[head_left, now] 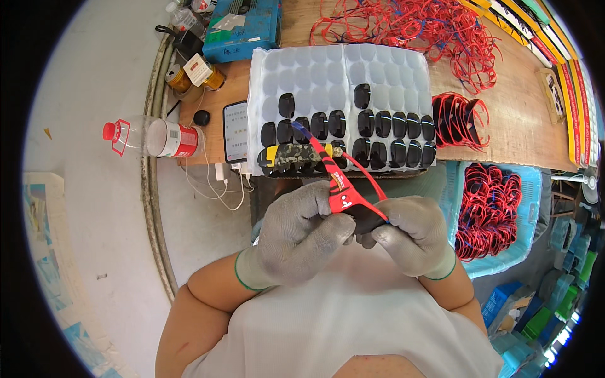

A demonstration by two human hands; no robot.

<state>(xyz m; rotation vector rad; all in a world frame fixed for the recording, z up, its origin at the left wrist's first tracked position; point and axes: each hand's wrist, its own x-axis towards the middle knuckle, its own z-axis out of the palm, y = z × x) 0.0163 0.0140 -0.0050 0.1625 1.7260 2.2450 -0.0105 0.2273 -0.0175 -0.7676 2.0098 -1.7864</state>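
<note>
In front of the lens tray, the left grip and right grip pinch red glasses, probably light and springy, best held at both ends.

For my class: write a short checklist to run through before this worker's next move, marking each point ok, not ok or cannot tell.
1. Left hand gloved and gripping the red frame: ok.
2. Right hand gloved and gripping the same frame: ok.
3. Dark lens fully seated in the frame: cannot tell; the fingers partly hide it.
4. Loose dark lenses on hand in the white tray: ok, mostly in its nearer rows.
5. Tray clear of tools: not ok; a camouflage-handled tool lies across some lenses.
6. Phone off the tray: ok, it lies to the left.
</note>
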